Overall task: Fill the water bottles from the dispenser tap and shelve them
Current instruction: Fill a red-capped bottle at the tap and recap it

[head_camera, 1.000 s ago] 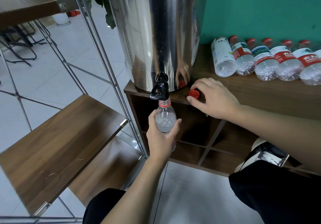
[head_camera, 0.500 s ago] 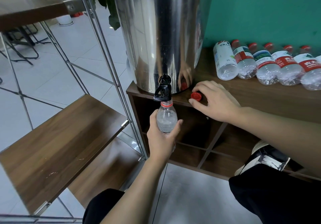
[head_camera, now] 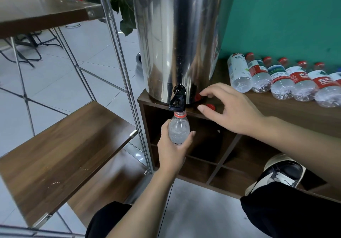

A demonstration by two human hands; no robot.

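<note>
A tall steel dispenser [head_camera: 177,34] stands on a dark wooden cabinet [head_camera: 295,112], its black tap [head_camera: 177,99] hanging over the front edge. My left hand [head_camera: 173,152] grips a clear plastic bottle [head_camera: 178,129] upright, its red-ringed open neck right under the tap. A loose red cap [head_camera: 211,106] lies on the cabinet top beside the dispenser's base. My right hand [head_camera: 232,112] hovers just over that cap with fingers spread and holds nothing. Several capped bottles [head_camera: 276,79] lie in a row on their sides along the green wall.
A metal-framed rack stands to the left, with a wooden shelf [head_camera: 64,149] at knee height, another above, and a slanted post [head_camera: 125,82] close to the cabinet's corner. The cabinet has open cubbies below. My shoe [head_camera: 282,173] rests on the floor at right.
My right hand has let go of the red cap on the cabinet top and lifted, fingers spreading. My left hand keeps the bottle under the tap. The view has tilted up.
</note>
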